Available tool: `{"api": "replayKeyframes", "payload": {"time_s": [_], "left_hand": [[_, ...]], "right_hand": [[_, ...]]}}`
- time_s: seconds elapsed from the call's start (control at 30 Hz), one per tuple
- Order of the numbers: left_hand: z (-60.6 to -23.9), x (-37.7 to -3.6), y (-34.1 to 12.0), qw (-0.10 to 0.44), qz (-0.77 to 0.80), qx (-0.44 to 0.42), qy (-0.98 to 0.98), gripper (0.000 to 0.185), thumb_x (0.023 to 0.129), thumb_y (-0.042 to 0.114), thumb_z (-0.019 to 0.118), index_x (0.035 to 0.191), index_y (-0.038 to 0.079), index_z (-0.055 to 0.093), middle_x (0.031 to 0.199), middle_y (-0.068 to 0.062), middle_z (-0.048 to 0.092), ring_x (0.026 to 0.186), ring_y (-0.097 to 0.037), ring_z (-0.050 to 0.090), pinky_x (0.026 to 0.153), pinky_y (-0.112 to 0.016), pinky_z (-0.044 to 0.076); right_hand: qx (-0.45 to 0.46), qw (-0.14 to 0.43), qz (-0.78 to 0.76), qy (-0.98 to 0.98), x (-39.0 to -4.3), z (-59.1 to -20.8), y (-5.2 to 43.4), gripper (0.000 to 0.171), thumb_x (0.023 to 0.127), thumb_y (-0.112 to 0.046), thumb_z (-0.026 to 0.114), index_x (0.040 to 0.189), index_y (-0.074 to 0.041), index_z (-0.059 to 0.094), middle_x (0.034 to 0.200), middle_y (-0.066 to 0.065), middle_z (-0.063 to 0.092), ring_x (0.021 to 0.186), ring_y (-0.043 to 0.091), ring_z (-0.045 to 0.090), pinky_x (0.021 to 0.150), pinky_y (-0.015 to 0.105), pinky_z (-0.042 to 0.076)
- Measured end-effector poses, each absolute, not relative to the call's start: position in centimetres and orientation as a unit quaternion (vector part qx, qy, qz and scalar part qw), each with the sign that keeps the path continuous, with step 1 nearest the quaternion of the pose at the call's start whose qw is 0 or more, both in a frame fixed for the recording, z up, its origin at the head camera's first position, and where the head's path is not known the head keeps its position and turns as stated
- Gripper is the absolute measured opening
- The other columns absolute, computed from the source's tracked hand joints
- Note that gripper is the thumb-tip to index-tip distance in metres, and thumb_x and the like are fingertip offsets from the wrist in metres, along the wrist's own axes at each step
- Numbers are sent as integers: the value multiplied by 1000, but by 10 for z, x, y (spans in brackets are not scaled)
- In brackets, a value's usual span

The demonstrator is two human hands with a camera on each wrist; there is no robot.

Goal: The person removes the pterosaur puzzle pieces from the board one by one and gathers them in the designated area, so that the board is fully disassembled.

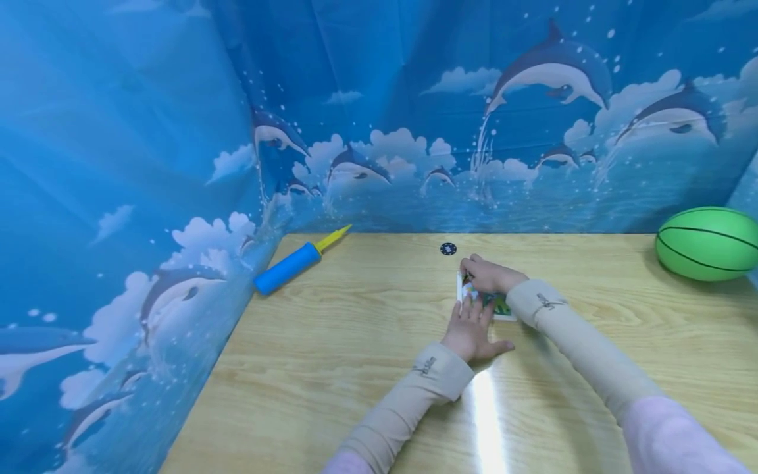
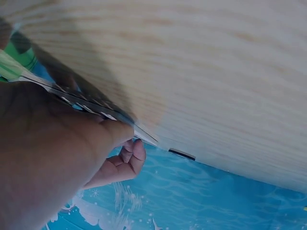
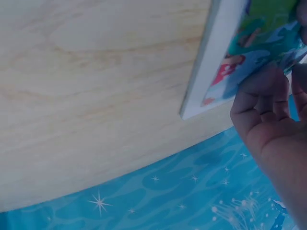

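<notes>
A flat, white-rimmed picture board [image 1: 505, 317] with a colourful print lies under both hands; its white rim [image 3: 201, 72] and red, green and blue print show in the right wrist view. My left hand [image 1: 468, 336] rests its fingers, straight and spread, on the board's near left part, thumb stuck out to the right. Over the board's far left part, my right hand [image 1: 490, 275] bends its fingers down against the picture. In the right wrist view its curled fingers [image 3: 264, 98] touch the print; I cannot tell whether they pinch something. The hands hide much of the picture.
Just beyond the board lies a round black-and-white disc [image 1: 448, 249]. A blue hand pump [image 1: 288, 268] with a yellow nozzle is at the table's far left, and a green ball [image 1: 707, 243] at the far right. A dolphin-print backdrop [image 1: 379, 118] lines the table's [image 1: 355, 342] back and left edges.
</notes>
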State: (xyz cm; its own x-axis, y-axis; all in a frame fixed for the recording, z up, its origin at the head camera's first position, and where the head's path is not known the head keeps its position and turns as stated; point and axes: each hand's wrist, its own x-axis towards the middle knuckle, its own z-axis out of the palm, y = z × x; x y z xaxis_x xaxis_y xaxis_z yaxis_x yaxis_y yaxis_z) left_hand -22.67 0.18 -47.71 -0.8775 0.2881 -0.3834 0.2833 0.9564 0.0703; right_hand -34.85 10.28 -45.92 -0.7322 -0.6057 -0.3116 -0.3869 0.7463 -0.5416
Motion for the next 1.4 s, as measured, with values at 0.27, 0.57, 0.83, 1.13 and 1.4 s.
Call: {"api": "replayKeyframes", "payload": {"time_s": [0.27, 0.57, 0.83, 1.13, 1.4], "left_hand": [[-477, -224, 3, 187, -20, 149, 971, 89, 88, 80, 30, 158, 31, 3, 166, 4, 0, 154, -18, 1, 126, -34, 9], [-477, -227, -10, 166, -22, 161, 973, 90, 87, 80, 33, 158, 30, 9, 166, 2, 6, 154, -22, 5, 126, -36, 11], [-473, -226, -21, 163, -30, 139, 976, 96, 84, 84, 32, 158, 29, 5, 166, 0, 3, 154, -23, 6, 126, -40, 12], [-475, -223, -12, 168, -38, 139, 975, 94, 84, 84, 30, 158, 30, 5, 166, 2, 4, 153, -22, 8, 125, -39, 14], [-475, -223, -11, 172, -47, 135, 975, 94, 84, 84, 28, 158, 31, 4, 166, 3, 3, 154, -21, 7, 125, -38, 13]], "right_hand": [[-298, 201, -220, 907, -348, -463, 106, 38, 85, 5, 48, 121, -5, 54, 114, 19, 51, 100, 30, 57, 93, 51, 53], [-324, 157, -212, 908, -347, -466, 108, 41, 88, 3, 48, 128, -4, 54, 118, 19, 53, 104, 33, 57, 100, 58, 48], [-308, 181, -212, 910, -350, -465, 106, 51, 83, 3, 48, 133, -5, 51, 123, 22, 49, 106, 36, 56, 100, 61, 47], [-290, 191, -225, 910, -352, -468, 107, 24, 96, -5, 41, 118, -8, 51, 110, 17, 47, 92, 27, 54, 86, 48, 54], [-321, 161, -266, 894, -352, -475, 114, 26, 92, -4, 51, 118, -2, 49, 116, 22, 52, 107, 37, 54, 100, 58, 47]]}}
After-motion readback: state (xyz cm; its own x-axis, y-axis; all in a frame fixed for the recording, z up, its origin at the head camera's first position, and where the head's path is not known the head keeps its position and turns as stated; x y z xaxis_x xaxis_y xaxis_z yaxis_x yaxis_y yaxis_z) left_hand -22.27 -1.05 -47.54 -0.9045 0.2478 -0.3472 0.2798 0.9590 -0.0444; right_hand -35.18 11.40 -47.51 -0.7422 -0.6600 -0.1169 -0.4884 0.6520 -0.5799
